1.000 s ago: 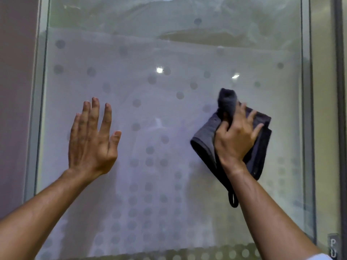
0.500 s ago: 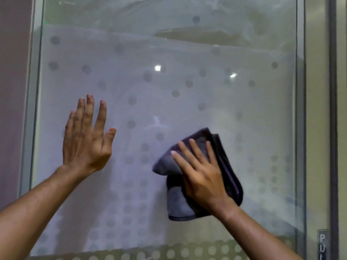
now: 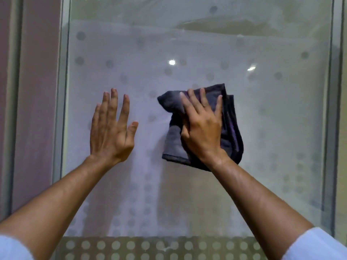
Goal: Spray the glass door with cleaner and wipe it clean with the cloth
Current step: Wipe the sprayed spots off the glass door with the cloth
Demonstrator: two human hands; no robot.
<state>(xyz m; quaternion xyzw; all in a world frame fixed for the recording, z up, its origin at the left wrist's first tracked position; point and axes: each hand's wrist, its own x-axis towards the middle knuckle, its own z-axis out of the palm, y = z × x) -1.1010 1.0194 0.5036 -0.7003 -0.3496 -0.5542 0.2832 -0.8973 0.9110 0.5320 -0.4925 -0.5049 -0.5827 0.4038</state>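
The glass door (image 3: 272, 113) fills the view, frosted with a pattern of grey dots. A dark grey folded cloth (image 3: 231, 128) lies flat against the glass at mid-height, right of centre. My right hand (image 3: 201, 126) presses on it with fingers spread upward. My left hand (image 3: 111, 129) rests flat on the bare glass just to the left of the cloth, fingers apart, holding nothing. No spray bottle is in view.
A metal frame (image 3: 62, 109) borders the door on the left, with a mauve wall (image 3: 37, 91) beyond it. Another frame strip (image 3: 333, 109) runs down the right side. A band of pale dots (image 3: 150, 248) crosses the bottom of the glass.
My right hand swept the cloth from upper right down to lower centre, then back up. The left hand stayed pressed on the glass; the view shifted left.
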